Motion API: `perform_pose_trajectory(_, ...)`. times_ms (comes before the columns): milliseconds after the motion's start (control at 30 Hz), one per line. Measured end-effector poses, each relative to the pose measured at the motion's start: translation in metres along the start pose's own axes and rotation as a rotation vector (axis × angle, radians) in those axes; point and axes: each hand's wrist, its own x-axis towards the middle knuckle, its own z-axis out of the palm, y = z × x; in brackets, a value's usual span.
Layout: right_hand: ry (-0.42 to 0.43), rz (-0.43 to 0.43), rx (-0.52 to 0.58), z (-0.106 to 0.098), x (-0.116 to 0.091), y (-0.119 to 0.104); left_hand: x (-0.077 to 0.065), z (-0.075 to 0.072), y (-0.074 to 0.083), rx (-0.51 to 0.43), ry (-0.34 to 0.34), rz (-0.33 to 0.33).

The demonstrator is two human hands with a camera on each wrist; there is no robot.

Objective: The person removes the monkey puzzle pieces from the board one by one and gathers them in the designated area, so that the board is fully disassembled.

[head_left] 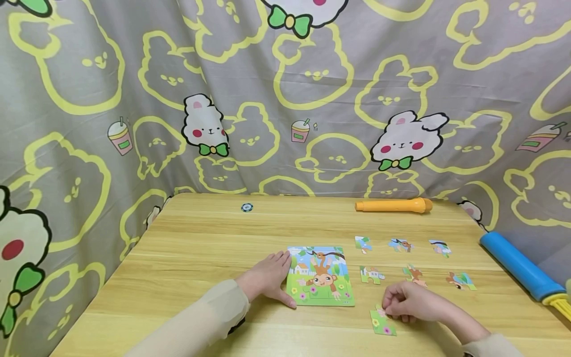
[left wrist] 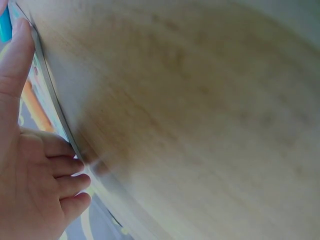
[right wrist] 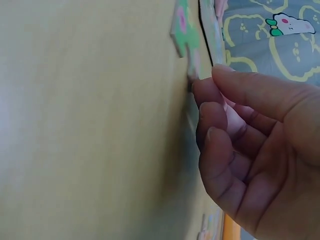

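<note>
A square board (head_left: 308, 287) with a monkey picture lies on the wooden table. Beside its left edge rests my left hand (head_left: 271, 277), fingers fairly straight and thumb at the lower left corner; the left wrist view shows that hand (left wrist: 37, 175) against the board's edge. To the right of the board, my right hand (head_left: 415, 302) pinches the edge of a green jigsaw puzzle piece (head_left: 382, 323) printed with flowers. In the right wrist view, thumb and index finger meet at the tip of this puzzle piece (right wrist: 186, 32), the other fingers curled.
Several loose puzzle pieces lie in two rows to the right, among them a house piece (head_left: 371, 274) and a branch piece (head_left: 440, 248). Farther back are an orange microphone-shaped toy (head_left: 392, 206) and a round chip (head_left: 247, 208). A blue tube (head_left: 519, 263) lies along the right edge.
</note>
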Motion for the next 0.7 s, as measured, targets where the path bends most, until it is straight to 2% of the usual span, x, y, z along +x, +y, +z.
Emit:
perform_pose_trajectory(167,0.026,-0.04,-0.04,-0.001,0.01,-0.008,0.0,0.0,0.0,0.007,-0.001,0.0)
perform_pose_trajectory(300,0.08,-0.069,-0.113,0.002,0.025,-0.018,-0.001,-0.001,0.001,0.013,-0.001,-0.001)
perform_pose_trajectory(433,0.125,-0.068,-0.173,0.012,0.042,-0.028,-0.001,-0.001,0.001,0.011,0.002,-0.001)
perform_pose_trajectory(700,0.145,-0.103,-0.222,0.031,0.075,-0.038,-0.001,0.0,0.001,0.0,0.009,-0.002)
